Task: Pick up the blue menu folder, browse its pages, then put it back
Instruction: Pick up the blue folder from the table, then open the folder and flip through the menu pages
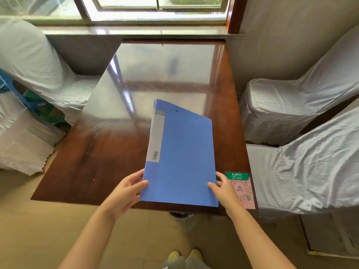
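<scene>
The blue menu folder [184,152] is closed, with a grey label strip along its spine on the left. It lies tilted over the near part of the glossy brown table [93,152], its near edge raised at the table's front. My left hand [126,191] grips the folder's near left corner, thumb on top. My right hand [223,191] grips the near right corner, thumb on the cover and fingers under the edge.
A pink and green QR-code card [242,189] lies on the table's near right corner beside my right hand. Chairs in white covers stand at the left [38,65] and right [291,105]. A window sill [155,30] runs behind the table.
</scene>
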### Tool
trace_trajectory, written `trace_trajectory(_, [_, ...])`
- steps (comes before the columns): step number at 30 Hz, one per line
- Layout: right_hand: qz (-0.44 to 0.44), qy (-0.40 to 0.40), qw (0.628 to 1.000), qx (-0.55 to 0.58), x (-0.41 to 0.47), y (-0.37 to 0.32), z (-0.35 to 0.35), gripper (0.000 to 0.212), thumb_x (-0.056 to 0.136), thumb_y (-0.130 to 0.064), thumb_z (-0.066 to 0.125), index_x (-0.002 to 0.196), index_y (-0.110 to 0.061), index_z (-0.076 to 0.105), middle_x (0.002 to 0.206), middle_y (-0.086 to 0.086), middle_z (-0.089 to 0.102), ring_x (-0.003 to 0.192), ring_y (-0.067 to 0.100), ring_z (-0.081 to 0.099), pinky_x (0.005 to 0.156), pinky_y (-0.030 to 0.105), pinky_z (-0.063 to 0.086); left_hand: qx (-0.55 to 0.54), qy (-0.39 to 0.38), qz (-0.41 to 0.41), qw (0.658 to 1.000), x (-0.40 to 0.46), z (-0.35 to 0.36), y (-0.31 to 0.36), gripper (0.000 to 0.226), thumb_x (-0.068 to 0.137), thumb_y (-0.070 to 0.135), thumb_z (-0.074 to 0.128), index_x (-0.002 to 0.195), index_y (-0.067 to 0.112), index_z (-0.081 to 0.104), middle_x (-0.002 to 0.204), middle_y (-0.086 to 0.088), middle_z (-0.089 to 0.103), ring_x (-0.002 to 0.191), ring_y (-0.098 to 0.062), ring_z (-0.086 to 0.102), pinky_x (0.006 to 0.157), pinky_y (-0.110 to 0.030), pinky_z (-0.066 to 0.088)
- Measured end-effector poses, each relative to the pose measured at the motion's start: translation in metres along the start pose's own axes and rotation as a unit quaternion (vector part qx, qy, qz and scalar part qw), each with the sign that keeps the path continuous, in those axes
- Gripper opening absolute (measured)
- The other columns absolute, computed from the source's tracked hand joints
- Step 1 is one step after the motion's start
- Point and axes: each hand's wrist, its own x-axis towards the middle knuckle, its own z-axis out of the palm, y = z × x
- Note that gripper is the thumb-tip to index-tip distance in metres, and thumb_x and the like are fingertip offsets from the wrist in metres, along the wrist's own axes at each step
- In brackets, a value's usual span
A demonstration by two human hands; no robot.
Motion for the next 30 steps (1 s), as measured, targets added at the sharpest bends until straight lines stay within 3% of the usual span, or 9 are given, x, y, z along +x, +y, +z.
trace_trajectory(4, [-0.066, -0.045, 0.993, 0.085, -0.008, -0.033, -0.042, 0.038, 0.088, -0.021, 0.062, 0.125, -0.024, 0.052, 0.115, -0.002, 0.068, 0.093, 0.014, 0.066, 0.061, 0.018, 0.054, 0.009, -0.027, 0.054, 0.998, -0.011, -0.011, 0.033, 0.042, 0.084, 0.018, 0.058, 0.125, 0.03, 0.057, 0.124, -0.005, 0.066, 0.111, -0.027, 0.063, 0.077, -0.034, 0.058])
trace_trajectory(9, [-0.159, -0.118, 0.948, 0.249, -0.031, -0.063, -0.058, 0.029, 0.096, -0.012, 0.046, 0.117, -0.025, 0.06, 0.116, 0.0, 0.07, 0.105, 0.021, 0.066, 0.072, 0.03, 0.058, 0.095, 0.007, 0.162, 0.982, -0.012, 0.011, 0.053, 0.047, 0.095, 0.008, 0.049, 0.133, 0.035, 0.046, 0.132, 0.002, 0.06, 0.116, -0.018, 0.059, 0.09, -0.038, 0.053])
trace_trajectory(13, [-0.197, -0.056, 0.94, 0.274, -0.047, -0.07, -0.058, 0.03, 0.096, -0.009, 0.044, 0.115, -0.026, 0.06, 0.115, 0.003, 0.07, 0.099, 0.023, 0.068, 0.068, 0.031, 0.059, 0.294, 0.034, 0.283, 0.912, -0.019, 0.036, 0.057, 0.1, 0.078, 0.01, 0.072, 0.132, 0.065, 0.008, 0.137, 0.045, 0.028, 0.124, 0.023, 0.027, 0.092, 0.003, 0.031])
trace_trajectory(16, [-0.216, -0.016, 0.938, 0.272, -0.059, -0.073, -0.062, 0.03, 0.098, -0.014, 0.04, 0.119, -0.027, 0.058, 0.113, 0.001, 0.069, 0.096, 0.022, 0.069, 0.062, 0.028, 0.057, 0.442, 0.048, 0.302, 0.843, -0.018, 0.044, 0.045, 0.123, 0.069, 0.013, 0.079, 0.141, 0.045, -0.016, 0.151, 0.017, 0.003, 0.131, 0.017, 0.005, 0.095, 0.006, 0.018])
trace_trajectory(19, [-0.231, -0.003, 0.931, 0.283, -0.067, -0.074, -0.062, 0.033, 0.099, -0.017, 0.035, 0.124, -0.028, 0.054, 0.117, -0.004, 0.067, 0.103, 0.017, 0.066, 0.07, 0.029, 0.057, 0.477, 0.092, 0.358, 0.798, -0.016, 0.05, 0.037, 0.116, 0.07, 0.015, 0.08, 0.146, 0.02, -0.008, 0.153, -0.004, 0.005, 0.137, -0.006, 0.013, 0.107, -0.021, 0.026])
trace_trajectory(23, [-0.228, 0.008, 0.922, 0.313, -0.076, -0.071, -0.065, 0.049, 0.096, -0.051, 0.028, 0.135, -0.027, 0.045, 0.138, -0.001, 0.053, 0.126, 0.018, 0.049, 0.104, 0.047, 0.04, 0.44, 0.068, 0.404, 0.8, -0.017, 0.056, 0.038, 0.106, 0.074, 0.024, 0.074, 0.145, 0.023, -0.005, 0.152, 0.002, 0.002, 0.136, 0.012, 0.0, 0.107, -0.004, 0.012])
trace_trajectory(27, [-0.237, 0.01, 0.916, 0.322, -0.085, -0.064, -0.065, 0.056, 0.083, -0.069, 0.026, 0.105, -0.036, 0.066, 0.098, -0.009, 0.074, 0.09, 0.014, 0.069, 0.067, 0.024, 0.056, 0.377, 0.048, 0.391, 0.838, -0.018, 0.058, 0.035, 0.089, 0.085, 0.053, 0.053, 0.147, 0.03, -0.007, 0.158, 0.005, 0.0, 0.144, -0.004, 0.0, 0.115, -0.023, 0.011])
trace_trajectory(29, [-0.247, 0.022, 0.905, 0.345, -0.085, -0.063, -0.065, 0.051, 0.081, -0.068, 0.033, 0.09, -0.035, 0.07, 0.082, -0.008, 0.075, 0.079, 0.013, 0.069, 0.064, 0.023, 0.057, 0.334, 0.051, 0.362, 0.869, -0.018, 0.056, 0.038, 0.088, 0.08, 0.07, 0.042, 0.147, 0.031, -0.002, 0.158, 0.008, 0.006, 0.144, -0.004, 0.006, 0.116, -0.032, 0.013])
trace_trajectory(30, [-0.24, 0.036, 0.907, 0.345, -0.084, -0.063, -0.063, 0.05, 0.082, -0.066, 0.034, 0.097, -0.033, 0.068, 0.09, -0.003, 0.074, 0.085, 0.017, 0.069, 0.071, 0.029, 0.057, 0.29, 0.05, 0.344, 0.892, -0.019, 0.056, 0.041, 0.091, 0.075, 0.078, 0.038, 0.146, 0.032, 0.002, 0.157, 0.012, 0.011, 0.142, -0.001, 0.011, 0.115, -0.031, 0.015])
